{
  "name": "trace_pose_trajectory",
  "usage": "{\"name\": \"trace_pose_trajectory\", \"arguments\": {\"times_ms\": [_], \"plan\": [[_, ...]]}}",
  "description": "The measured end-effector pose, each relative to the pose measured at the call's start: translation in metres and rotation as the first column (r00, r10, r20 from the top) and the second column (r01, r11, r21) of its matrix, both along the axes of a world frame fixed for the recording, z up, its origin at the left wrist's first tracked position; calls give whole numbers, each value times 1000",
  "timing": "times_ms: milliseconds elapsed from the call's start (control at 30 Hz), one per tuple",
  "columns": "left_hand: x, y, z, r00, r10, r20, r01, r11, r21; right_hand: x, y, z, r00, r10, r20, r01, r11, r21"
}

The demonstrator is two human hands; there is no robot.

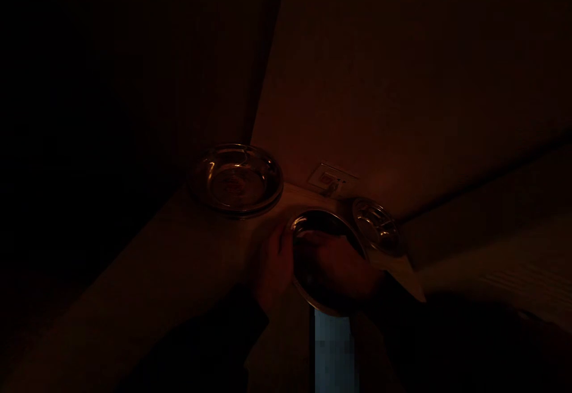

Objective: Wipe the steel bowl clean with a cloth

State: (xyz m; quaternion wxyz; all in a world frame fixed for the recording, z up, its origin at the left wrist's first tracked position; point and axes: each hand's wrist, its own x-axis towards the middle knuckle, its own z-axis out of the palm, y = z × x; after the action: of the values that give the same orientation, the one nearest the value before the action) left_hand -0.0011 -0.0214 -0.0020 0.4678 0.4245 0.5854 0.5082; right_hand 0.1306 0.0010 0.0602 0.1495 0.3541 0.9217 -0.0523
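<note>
Sleeves (192,342): dark, reaching in.
Bowl (326,219): sits between stacked plates (236,186) and small dish (373,225).
Left hand (273,269): at its rim; firm pressure should help.
Right hand (342,265): inside.
Fingers: grips too dark to tell.

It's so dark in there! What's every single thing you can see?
dishes: at least two, shiny metal, stacked at the left
bowl: one, shiny metal, between the hands
small dish: one, shiny metal, right of the bowl
wall plate: one, colour too dark to tell, low behind the bowl
wall: dark brown, behind
table: one, brownish, under the dishes
strip: one, grey-blue, below the bowl, unclear what
sleeves: two, black, at the bottom
left hand: one, dim, at the bowl's left rim
right hand: one, dim, reaching into the bowl
</note>
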Motion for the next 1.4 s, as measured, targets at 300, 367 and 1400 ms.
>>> {"name": "trace_pose_trajectory", "arguments": {"times_ms": [300, 367, 1400], "plan": [[0, -1, 4, 1000, 5, 16, -5, 1000, 20, 14, -13, 5, 994, 103, -46, -109, 981, -159], [-1, -1, 2, 1000, 0, -11, 0, 1000, 24, 12, -11, 0, 996, 67, -56, -73, 991, -112], [-5, 1, 0, 998, 20, -54, -21, 1000, -8, -1, 4, 7, 996, 12, -83, -21, 994, -107]]}}
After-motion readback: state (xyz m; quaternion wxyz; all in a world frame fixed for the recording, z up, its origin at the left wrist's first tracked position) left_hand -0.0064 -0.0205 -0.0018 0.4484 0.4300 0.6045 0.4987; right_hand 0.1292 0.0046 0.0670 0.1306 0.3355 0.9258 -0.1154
